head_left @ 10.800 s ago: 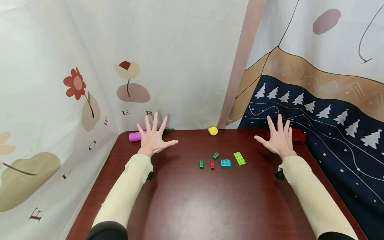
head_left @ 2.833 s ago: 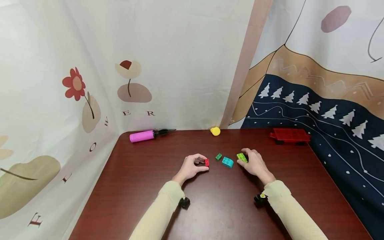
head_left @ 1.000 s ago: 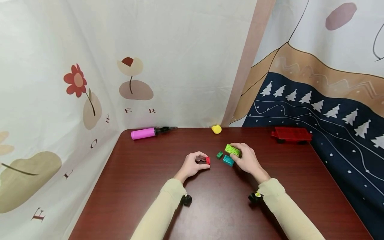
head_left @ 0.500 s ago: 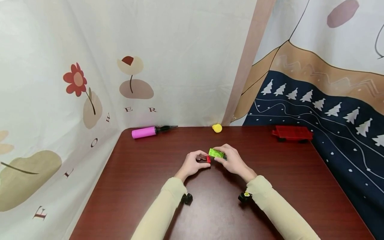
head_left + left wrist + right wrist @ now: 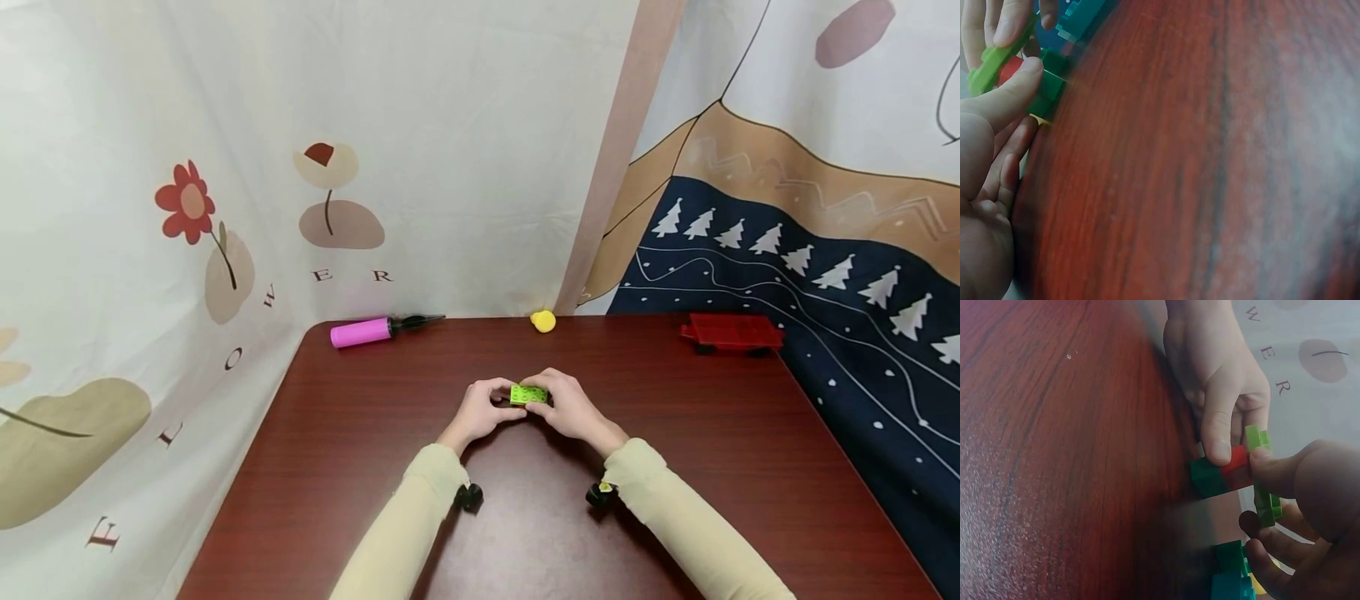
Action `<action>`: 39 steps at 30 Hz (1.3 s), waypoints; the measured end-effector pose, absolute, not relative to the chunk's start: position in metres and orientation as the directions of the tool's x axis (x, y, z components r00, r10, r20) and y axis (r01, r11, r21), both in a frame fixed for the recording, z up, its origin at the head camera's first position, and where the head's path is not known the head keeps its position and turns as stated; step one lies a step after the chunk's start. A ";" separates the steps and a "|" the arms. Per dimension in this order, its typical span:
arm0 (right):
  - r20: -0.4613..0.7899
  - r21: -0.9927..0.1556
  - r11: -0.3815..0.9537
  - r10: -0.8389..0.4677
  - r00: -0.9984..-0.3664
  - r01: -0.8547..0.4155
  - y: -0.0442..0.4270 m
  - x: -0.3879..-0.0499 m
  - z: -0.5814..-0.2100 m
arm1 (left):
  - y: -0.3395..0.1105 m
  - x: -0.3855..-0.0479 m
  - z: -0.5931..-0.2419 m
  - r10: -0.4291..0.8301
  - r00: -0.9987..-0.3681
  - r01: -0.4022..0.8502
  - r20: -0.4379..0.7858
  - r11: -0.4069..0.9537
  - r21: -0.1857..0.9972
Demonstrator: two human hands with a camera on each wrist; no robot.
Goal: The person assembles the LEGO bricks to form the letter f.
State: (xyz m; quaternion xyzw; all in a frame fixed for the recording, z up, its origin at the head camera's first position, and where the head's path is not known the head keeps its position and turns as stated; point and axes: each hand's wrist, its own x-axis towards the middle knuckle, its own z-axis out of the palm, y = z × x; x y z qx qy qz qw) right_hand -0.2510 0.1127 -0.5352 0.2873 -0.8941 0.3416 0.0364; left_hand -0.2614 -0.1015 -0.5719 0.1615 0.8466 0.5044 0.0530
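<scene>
My left hand point(image 5: 480, 410) pinches a small red toy building brick point(image 5: 1235, 470), which sits on a green brick point(image 5: 1208, 478) of like size. With thumb and fingers, my right hand point(image 5: 567, 404) holds a lime-green studded brick point(image 5: 528, 394) against the top of the red one. Whether these two are pressed fully together I cannot tell. In the right wrist view, a teal brick point(image 5: 1232, 585) and a second green brick point(image 5: 1230, 555) stand close by, near my right fingers. Both are hidden in the head view.
Along the back edge of the brown table point(image 5: 360, 467) lie a pink pump point(image 5: 362, 332) with a black end, a small yellow object point(image 5: 543, 321) and a red toy wagon point(image 5: 732, 332). Printed cloth point(image 5: 450, 167) hangs behind and at the sides.
Both hands were spread open at first, then the left took the red brick and the right the lime-green one. My right hand has since carried its brick left, onto the red brick.
</scene>
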 end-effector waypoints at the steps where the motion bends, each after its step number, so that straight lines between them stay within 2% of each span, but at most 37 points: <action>1: 0.263 -0.592 0.601 -0.485 -0.834 -0.536 0.113 -0.251 -0.535 | -0.101 -0.261 -0.572 0.326 -0.942 0.221 0.075 0.441 0.870; 13: 0.247 -0.564 0.630 -0.487 -0.838 -0.533 0.108 -0.253 -0.529 | -0.102 -0.262 -0.571 0.333 -0.938 0.246 0.095 0.447 0.860; 28: 0.233 -0.617 0.641 -0.406 -0.883 -0.457 0.101 -0.249 -0.536 | -0.102 -0.262 -0.570 0.345 -0.930 0.281 0.128 0.441 0.852; 39: 0.279 -0.590 0.641 -0.409 -0.869 -0.491 0.096 -0.248 -0.541 | -0.102 -0.263 -0.573 0.340 -0.933 0.273 0.117 0.460 0.845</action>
